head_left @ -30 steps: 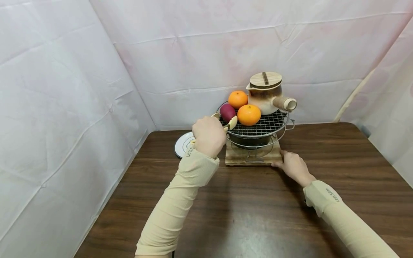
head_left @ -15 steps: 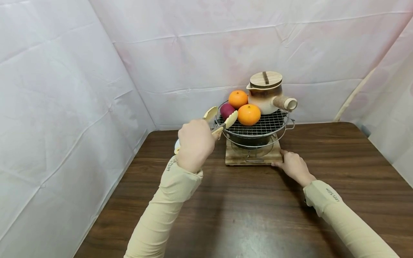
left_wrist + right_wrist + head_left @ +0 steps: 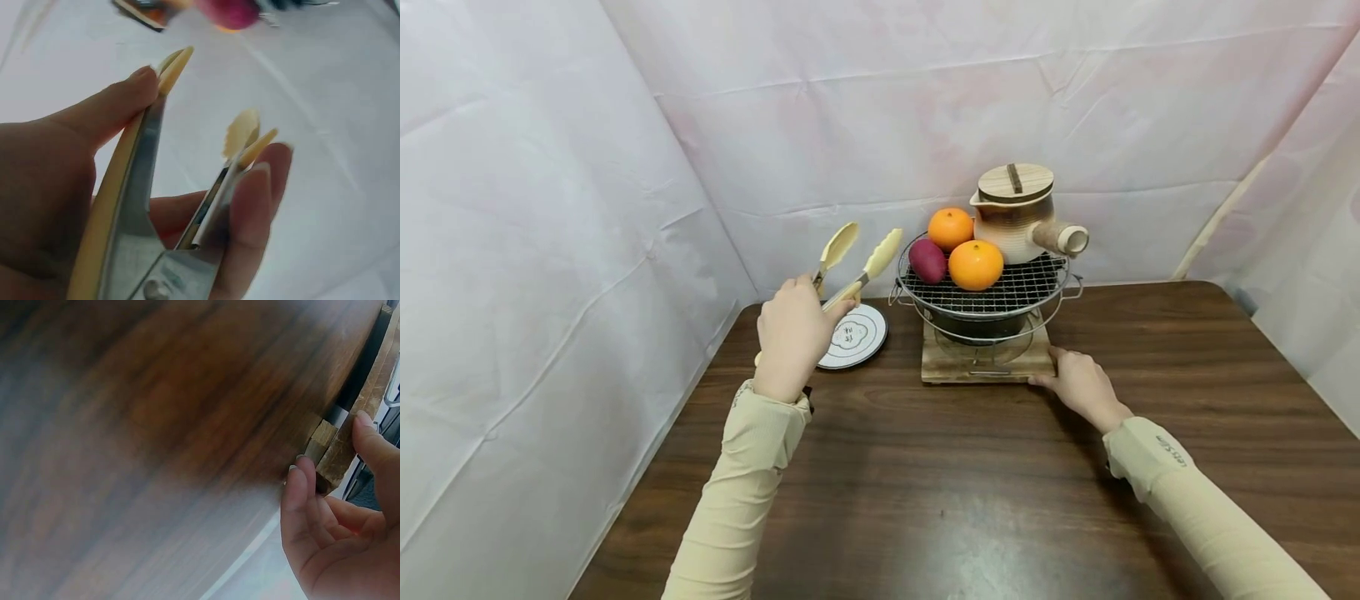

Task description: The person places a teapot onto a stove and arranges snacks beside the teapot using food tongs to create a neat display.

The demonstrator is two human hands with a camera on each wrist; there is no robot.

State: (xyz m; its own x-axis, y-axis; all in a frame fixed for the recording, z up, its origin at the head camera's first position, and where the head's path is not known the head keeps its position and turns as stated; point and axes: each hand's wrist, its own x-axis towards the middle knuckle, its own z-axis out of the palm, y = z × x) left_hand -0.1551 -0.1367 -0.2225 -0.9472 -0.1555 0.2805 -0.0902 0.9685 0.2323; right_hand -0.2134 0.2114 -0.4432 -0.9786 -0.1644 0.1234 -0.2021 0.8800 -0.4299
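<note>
My left hand [image 3: 792, 337] grips a pair of tongs [image 3: 853, 287] with cream tips and metal arms. In the left wrist view the thumb lies along one arm of the tongs [image 3: 134, 181] and the fingers wrap the other; the tips are spread with nothing between them. Below the tongs lies a white plate [image 3: 859, 336] with a printed pattern, partly hidden by the hand. My right hand [image 3: 1084, 385] holds the front right corner of a wooden board [image 3: 951, 362] under a round grill. In the right wrist view the thumb is on top of the board [image 3: 350, 447], fingers at its edge.
On the grill's mesh [image 3: 1018, 287] sit a purple egg-shaped item [image 3: 927, 261], two orange mandarins [image 3: 976, 265] and a clay pot [image 3: 1011, 229] with a wooden lid and side handle. White cloth [image 3: 820, 125] hangs behind and beside the wooden table [image 3: 925, 483].
My left hand has drawn the tongs away leftward from the purple item, and their tips now stand apart above the plate. The right hand stays at the board's corner.
</note>
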